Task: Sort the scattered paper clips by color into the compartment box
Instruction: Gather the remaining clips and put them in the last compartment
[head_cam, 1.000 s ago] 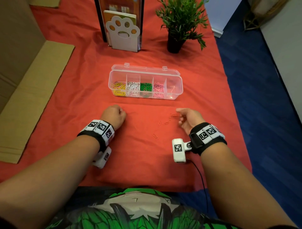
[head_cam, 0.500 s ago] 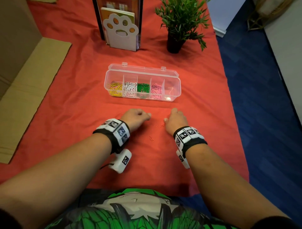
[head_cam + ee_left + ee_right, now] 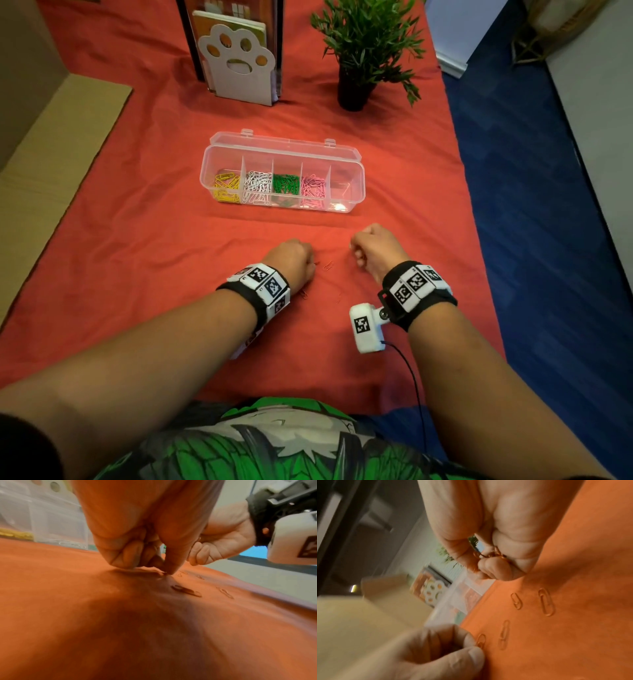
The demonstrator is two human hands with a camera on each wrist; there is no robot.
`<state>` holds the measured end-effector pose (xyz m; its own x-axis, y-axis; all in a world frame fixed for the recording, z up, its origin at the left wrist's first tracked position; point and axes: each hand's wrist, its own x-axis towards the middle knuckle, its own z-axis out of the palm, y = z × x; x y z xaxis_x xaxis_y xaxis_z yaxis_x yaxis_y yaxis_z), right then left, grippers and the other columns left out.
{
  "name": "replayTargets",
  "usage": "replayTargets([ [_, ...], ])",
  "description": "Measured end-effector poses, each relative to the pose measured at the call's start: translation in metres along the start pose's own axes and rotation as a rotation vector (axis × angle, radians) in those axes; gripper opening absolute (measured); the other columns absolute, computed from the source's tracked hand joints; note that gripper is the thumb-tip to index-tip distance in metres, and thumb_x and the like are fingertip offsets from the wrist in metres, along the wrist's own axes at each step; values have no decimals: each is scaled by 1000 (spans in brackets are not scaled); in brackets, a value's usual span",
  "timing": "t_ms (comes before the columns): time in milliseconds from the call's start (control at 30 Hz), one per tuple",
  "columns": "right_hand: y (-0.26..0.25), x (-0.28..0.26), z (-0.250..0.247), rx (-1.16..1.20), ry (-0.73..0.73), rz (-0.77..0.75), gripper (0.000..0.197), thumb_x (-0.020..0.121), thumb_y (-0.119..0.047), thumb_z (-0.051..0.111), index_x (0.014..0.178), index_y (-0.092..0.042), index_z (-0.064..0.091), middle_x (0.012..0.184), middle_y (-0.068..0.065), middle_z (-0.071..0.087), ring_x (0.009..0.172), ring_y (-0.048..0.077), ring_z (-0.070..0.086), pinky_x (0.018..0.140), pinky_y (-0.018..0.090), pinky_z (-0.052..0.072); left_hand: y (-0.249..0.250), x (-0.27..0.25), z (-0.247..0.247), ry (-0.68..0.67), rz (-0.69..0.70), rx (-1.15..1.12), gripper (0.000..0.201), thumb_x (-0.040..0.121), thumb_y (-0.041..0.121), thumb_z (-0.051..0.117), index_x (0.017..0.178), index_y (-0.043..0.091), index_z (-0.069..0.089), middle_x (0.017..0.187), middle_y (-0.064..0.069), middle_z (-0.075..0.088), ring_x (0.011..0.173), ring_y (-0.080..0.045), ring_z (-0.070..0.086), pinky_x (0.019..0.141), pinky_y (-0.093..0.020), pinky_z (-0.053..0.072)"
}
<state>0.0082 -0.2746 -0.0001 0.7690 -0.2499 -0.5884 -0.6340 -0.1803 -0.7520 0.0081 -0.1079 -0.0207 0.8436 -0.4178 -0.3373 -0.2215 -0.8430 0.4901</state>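
The clear compartment box (image 3: 358, 192) lies open on the orange cloth, with yellow, white, green and pink clips in separate compartments; the rightmost one (image 3: 344, 187) shows a few orange clips. Several orange paper clips (image 3: 546, 601) lie loose on the cloth in front of it, hard to see against the cloth. My left hand (image 3: 310, 263) is down on the cloth, thumb and forefinger pinching the end of one orange clip (image 3: 165, 573). My right hand (image 3: 356, 251) hovers just right of it, its curled fingers holding a small bunch of orange clips (image 3: 489, 554).
A paw-shaped bookend with books (image 3: 236, 65) and a potted plant (image 3: 363, 48) stand behind the box. Flat cardboard (image 3: 51, 164) lies at the left. The table's right edge drops to blue floor (image 3: 534, 205).
The left hand has slid right onto the loose clips and pinched one. The right hand closed in beside it, then drew back right and rolled palm inward with clips in its fingers.
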Motion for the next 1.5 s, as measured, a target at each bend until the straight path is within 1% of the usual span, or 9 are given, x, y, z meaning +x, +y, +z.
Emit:
replayTargets([
  [200, -2, -12, -14, 536, -140, 126, 21, 88, 0, 38, 83, -11, 55, 63, 2, 43, 52, 10, 40, 44, 20, 33, 10, -7, -22, -209, -386, -1092, 19, 80, 11, 38, 63, 16, 43, 55, -3, 46, 43, -15, 38, 43, -19, 30],
  [333, -2, -9, -12, 420, -139, 213, 21, 92, -15, 45, 72, -14, 49, 61, 0, 38, 43, 8, 39, 38, 18, 31, 6, -15, -34, -334, -368, -1549, 13, 62, 18, 37, 63, 13, 48, 56, -5, 53, 41, -14, 41, 44, -17, 31],
  [400, -4, -7, -9, 3, -84, 133, 19, 91, -16, 48, 73, -16, 49, 64, 5, 45, 46, 14, 44, 42, 22, 34, 6, -14, -33, -316, -374, -1502, 19, 73, 16, 36, 68, 12, 55, 56, -3, 57, 42, -11, 46, 42, -16, 34],
  [533, -9, -12, -2, -869, 33, -58, 31, 93, -25, 46, 107, -2, 61, 116, 19, 63, 109, 34, 57, 90, 34, 45, 9, -14, -27, -212, -407, -1295, 25, 84, 5, 37, 69, 16, 54, 53, 3, 49, 40, -6, 41, 40, -12, 31],
  [700, -7, -25, 14, -1094, 79, -223, 58, 91, -43, 49, 123, 5, 48, 128, 21, 53, 122, 33, 47, 101, 35, 38, -2, -22, -16, -129, -168, -606, 11, 76, 14, 70, 70, 18, 62, 53, 10, 53, 37, 2, 45, 48, -14, 39],
  [867, 3, -33, 32, -1182, 24, -287, 52, 93, -35, 48, 125, 5, 45, 129, 20, 50, 123, 33, 44, 103, 38, 37, -17, -33, -7, -134, 37, -23, 17, 68, 25, 76, 79, 17, 65, 78, 5, 55, 79, -19, 60, 70, -22, 41],
  [1133, 8, -24, 31, -872, -60, -169, 27, 93, -17, 42, 113, -2, 53, 118, 21, 58, 111, 33, 54, 92, 35, 42, -19, -39, 3, -142, 111, 74, 14, 82, 28, 62, 84, 14, 59, 100, -9, 56, 93, -27, 58, 84, -33, 46],
  [1267, 8, -27, 15, -67, -132, -3, 20, 84, -8, 44, 67, -19, 46, 61, 3, 45, 45, 15, 39, 43, 23, 28, -17, -40, 4, -95, 98, 76, 16, 81, 25, 60, 92, 14, 59, 104, -8, 55, 93, -28, 58, 85, -36, 48],
  [1500, 2, -42, -4, 760, -307, 35, 6, 69, -13, 43, 63, -15, 41, 55, 1, 41, 45, 12, 33, 42, 20, 25, -9, -40, 2, -109, 101, -96, 0, 79, 16, 59, 79, 16, 59, 87, -3, 58, 82, -22, 57, 78, -29, 46],
])
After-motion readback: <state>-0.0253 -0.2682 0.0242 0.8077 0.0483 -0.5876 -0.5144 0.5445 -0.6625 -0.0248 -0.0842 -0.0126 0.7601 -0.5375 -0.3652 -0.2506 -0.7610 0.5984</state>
